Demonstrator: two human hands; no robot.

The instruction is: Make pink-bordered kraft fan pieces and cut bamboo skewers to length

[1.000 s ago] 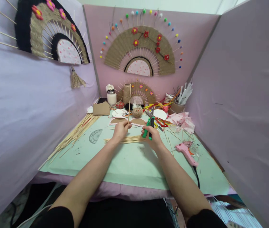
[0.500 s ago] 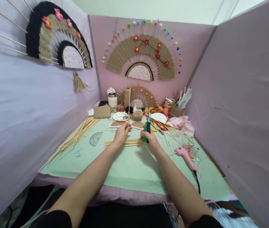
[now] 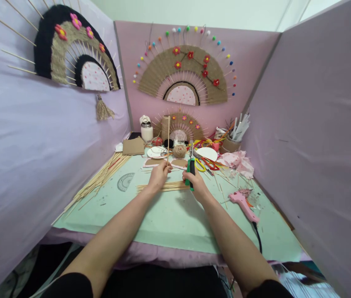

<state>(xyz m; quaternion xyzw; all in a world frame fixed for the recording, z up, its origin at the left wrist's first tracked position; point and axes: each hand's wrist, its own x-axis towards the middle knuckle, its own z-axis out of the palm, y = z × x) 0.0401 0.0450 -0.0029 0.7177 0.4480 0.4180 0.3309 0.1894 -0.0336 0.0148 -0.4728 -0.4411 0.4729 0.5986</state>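
Upright between the fingers of my left hand stand thin wooden sticks, bunched close together; how many I cannot tell. My right hand is wrapped round the green and black handles of a pair of pliers, their metal jaws pointing up and away from me. The jaws are apart from the upright sticks. Under and between my hands, a row of sticks lies crosswise on the table. Just beyond my hands are half-round cardboard pieces with pink-and-white edging.
A pink glue gun with a black cord lies at the right. Long sticks and a protractor are at the left. Twine, scissors and a white jar stand farther back. Decorated fans hang on the walls.
The pliers have turned slightly, their jaws now tipping a little to the left. My left hand and the upright sticks stay nearly in place.
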